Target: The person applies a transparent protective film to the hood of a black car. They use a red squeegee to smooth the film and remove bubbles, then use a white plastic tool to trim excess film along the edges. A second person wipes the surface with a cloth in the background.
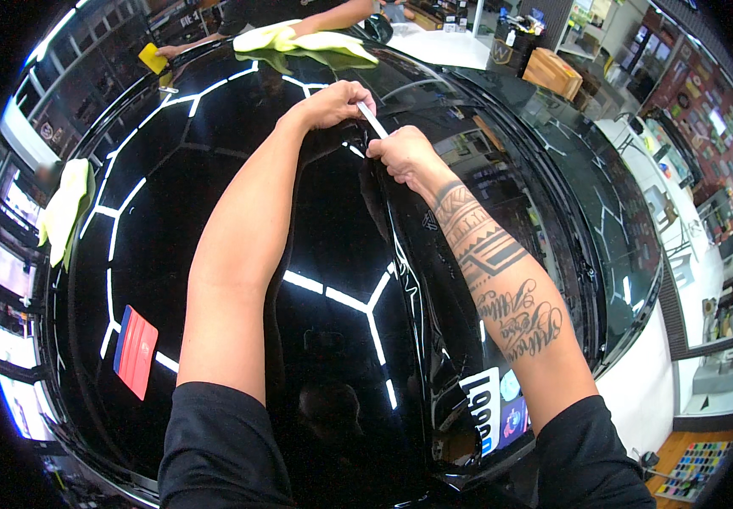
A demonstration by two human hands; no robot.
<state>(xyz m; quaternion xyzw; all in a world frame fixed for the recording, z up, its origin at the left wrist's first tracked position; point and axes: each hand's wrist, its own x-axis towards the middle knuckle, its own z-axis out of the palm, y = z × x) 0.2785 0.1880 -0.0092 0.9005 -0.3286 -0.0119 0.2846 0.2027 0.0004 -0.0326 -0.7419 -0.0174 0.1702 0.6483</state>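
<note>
While both forearms reach up from the lower edge of the view, the two hands meet over the glossy black car hood point(214, 212), which serves as the landmark for everything else. The left hand point(332, 103) sits just past the hood's middle, its fingers curled narrowly and pinching the far end of a thin white strip point(372, 120). The right hand point(400, 153) lies just beside it, a little nearer the person, fingers closed on the near end of the same strip, so the strip runs slanted between the two hands, close above the hood's raised centre crease. Whether the strip touches the paint cannot be told.

On the hood's near left part lies a flat red squeegee with a blue edge point(136, 351). A yellow microfibre cloth point(65, 208) rests at the hood's left edge. At the far edge of the hood, a second yellow cloth point(307, 42) is spread out, and another person's arm point(332, 17) rests on it; that person's other hand holds a small yellow squeegee point(152, 58) at the hood's far left corner. White hexagon-shaped ceiling lights are mirrored across the hood. To the right of the hood lies the car's windscreen point(570, 178).
</note>
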